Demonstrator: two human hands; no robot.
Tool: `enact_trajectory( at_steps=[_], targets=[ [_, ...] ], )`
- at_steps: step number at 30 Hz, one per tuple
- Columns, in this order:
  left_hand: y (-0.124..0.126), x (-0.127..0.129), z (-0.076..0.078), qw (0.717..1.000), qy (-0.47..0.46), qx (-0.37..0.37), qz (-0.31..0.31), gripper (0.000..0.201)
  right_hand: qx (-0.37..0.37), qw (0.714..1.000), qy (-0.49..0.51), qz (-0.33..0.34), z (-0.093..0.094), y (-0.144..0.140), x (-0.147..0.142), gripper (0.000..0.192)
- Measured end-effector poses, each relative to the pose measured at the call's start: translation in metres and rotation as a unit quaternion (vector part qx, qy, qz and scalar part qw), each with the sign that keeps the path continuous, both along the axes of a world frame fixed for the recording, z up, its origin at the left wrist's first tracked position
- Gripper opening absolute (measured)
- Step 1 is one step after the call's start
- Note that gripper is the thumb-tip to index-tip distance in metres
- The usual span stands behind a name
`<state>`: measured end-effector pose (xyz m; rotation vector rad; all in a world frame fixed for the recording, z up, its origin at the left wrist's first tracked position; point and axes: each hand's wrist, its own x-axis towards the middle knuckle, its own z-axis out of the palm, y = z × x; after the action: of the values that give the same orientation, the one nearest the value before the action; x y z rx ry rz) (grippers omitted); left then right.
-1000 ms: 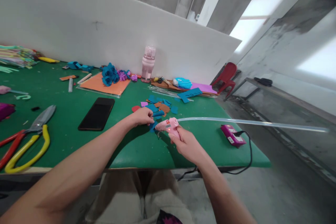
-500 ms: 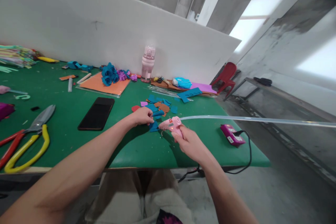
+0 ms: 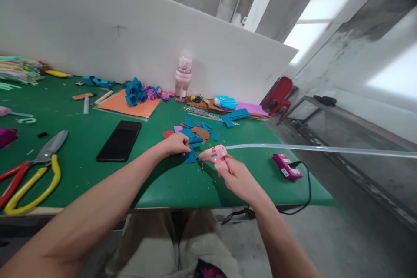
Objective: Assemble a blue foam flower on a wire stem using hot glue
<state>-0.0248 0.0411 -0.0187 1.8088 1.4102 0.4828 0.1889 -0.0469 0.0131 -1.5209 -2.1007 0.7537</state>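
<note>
- My right hand [image 3: 239, 177] is wrapped shut around the grip of the pink glue gun [image 3: 213, 155], a small moulded plastic tool with a tiny red light on its side and its nozzle pointing left.
- A long, thin, clear glue stick [image 3: 312, 149] runs out of the gun's back, straight and glassy, far past the table's right end.
- My left hand [image 3: 176, 143] lies knuckles up on the table, fingers pinched closed on a rolled blue foam piece [image 3: 196, 140]; a flat blue offcut [image 3: 190, 157] lies just under the nozzle.
- The roll looks soft and matte, a narrow tube of teal sheet, lying near the table's middle front, between my two hands and just left of the nozzle.
- Since half a second ago, little has moved: the gun sits a touch further right and my left hand has kept its pinch in the same spot. A second ago the gun was lower and tilted more.
- Behind the roll lies a scatter of flat foam scraps [image 3: 198, 129] in blue, brown, pink and red, cut with straight edges.
- The green table [image 3: 81, 147] has a scuffed, felt-like top.
- On it lie a glossy black phone [image 3: 119, 140], big metal shears with red and yellow handles [image 3: 32, 171], and a magenta plug block [image 3: 285, 167] with a black cord.
- At the back stand blue foam roses [image 3: 134, 91] on an orange sheet and a pink bottle [image 3: 183, 78].
</note>
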Motion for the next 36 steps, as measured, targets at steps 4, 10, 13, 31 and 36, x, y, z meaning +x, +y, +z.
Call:
enact_trajectory(
  at_steps=[4, 10, 13, 31, 36],
  targets=[
    [0.0, 0.0, -0.002, 1.0, -0.01, 0.0, 0.002, 0.012, -0.079, 0.992, 0.094, -0.029, 0.004, -0.003, 0.003, 0.023],
    [0.0, -0.001, 0.0, 1.0, -0.015, -0.02, 0.0, 0.012, -0.159, 0.959, 0.232, -0.045, 0.009, -0.005, 0.012, 0.034],
    [0.0, -0.004, 0.001, 0.998, -0.043, -0.055, -0.006, 0.013, -0.165, 0.946, 0.271, -0.061, 0.008, -0.003, 0.023, 0.037],
    [0.002, -0.013, 0.008, 0.985, -0.134, -0.109, -0.015, 0.029, -0.036, 0.951, 0.133, -0.278, -0.046, 0.084, 0.08, 0.034],
    [0.001, -0.012, 0.008, 0.987, -0.12, -0.103, -0.019, 0.029, -0.006, 0.959, 0.026, -0.283, -0.048, 0.083, 0.089, 0.039]
  ],
)
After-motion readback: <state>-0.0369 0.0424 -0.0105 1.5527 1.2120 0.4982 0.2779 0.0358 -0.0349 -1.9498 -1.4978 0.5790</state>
